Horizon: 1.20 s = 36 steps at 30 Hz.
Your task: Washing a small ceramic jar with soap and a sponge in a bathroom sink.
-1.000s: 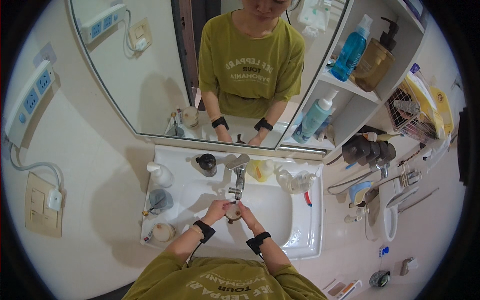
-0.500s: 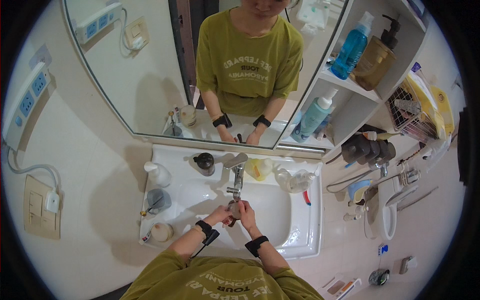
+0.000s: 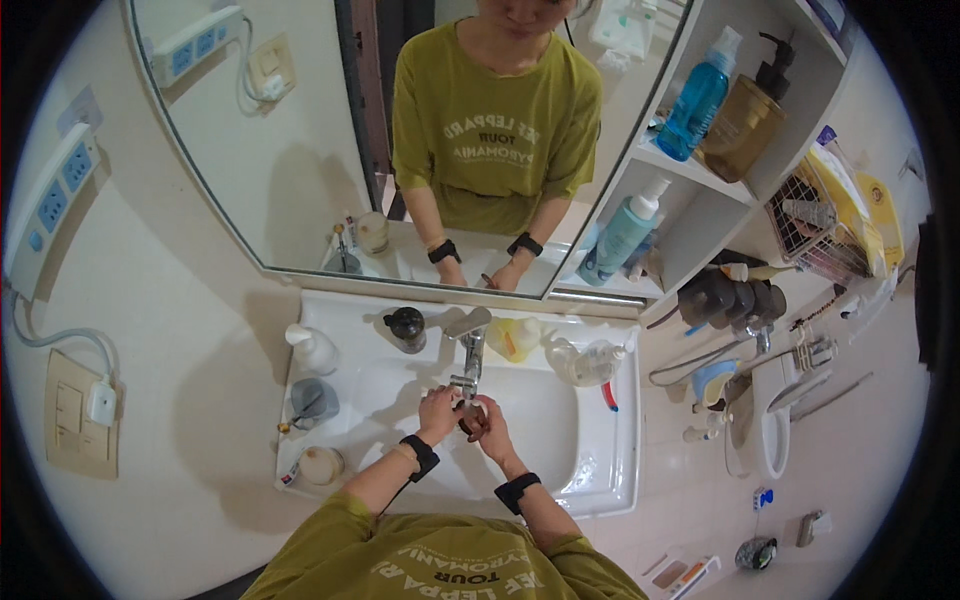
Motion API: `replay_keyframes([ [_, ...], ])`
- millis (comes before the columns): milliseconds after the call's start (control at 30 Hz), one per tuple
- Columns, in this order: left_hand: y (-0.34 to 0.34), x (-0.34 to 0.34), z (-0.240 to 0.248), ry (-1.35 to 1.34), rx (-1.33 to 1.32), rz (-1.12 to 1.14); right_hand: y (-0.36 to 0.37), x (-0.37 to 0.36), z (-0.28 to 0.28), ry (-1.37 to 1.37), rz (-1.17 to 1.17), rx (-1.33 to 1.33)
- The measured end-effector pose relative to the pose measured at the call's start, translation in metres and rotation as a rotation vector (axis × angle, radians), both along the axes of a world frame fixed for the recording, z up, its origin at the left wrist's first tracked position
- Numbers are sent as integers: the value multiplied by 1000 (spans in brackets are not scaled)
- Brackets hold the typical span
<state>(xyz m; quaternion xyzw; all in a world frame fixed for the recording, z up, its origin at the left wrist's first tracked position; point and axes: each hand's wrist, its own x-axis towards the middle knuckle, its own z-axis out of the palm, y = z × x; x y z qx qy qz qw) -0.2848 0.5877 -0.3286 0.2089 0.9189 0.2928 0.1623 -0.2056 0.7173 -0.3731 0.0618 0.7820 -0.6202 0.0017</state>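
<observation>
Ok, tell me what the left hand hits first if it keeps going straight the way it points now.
Probably the faucet. The left hand points up and slightly right over the sink, fingers beside the spout's end, close to the right hand. Height is hard to judge, so it might pass under the spout and meet the basin's back wall.

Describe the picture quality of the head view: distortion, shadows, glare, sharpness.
Head view: strong fisheye, so the wall mirror's edge and the white rectangular basin's rim bow, with black corners around the round image; soft, even light, with faint shadows beside the chrome tap; no harsh glare; centre fairly sharp, though whatever the left hand and right hand hold is too small to tell.
</observation>
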Motion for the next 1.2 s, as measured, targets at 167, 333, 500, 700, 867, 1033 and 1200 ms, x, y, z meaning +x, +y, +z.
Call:
replay_keyframes([
  [167,-5,6,-39,-184,4,286,-23,1,55,10,-242,-415],
  [333,3,-3,-38,-683,352,359,-15,2,8,239,-315,-34],
  [500,-1,4,-30,-620,618,184,-15,9,40,183,-91,24],
  [700,-4,5,-11,-96,267,79,14,6,60,-6,185,7],
  [867,2,10,-9,139,302,58,18,-4,35,-203,106,-384],
  [1033,-11,7,-44,-269,281,125,-5,-3,36,23,-50,-404],
  [1200,-10,10,-65,-924,640,265,-13,0,31,108,-181,-301],
])
